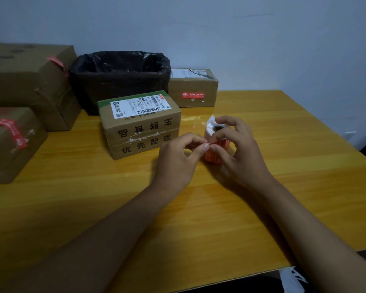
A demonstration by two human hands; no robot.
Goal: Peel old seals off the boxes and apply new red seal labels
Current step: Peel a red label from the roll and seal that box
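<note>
A roll of red seal labels (214,155) stands on the yellow wooden table (262,208), right of a brown cardboard box (140,123) with a white shipping label and black printed characters. My left hand (179,159) and my right hand (239,149) meet at the roll's near side. Both pinch at a label edge on the roll with thumb and forefinger. The box's front seam shows torn white tape remains.
A bin lined with a black bag (119,79) stands behind the box. A smaller box with a red seal (192,89) sits at the back right. Two larger boxes with red seals (30,81) (11,140) fill the left side. The table's front edge runs near right.
</note>
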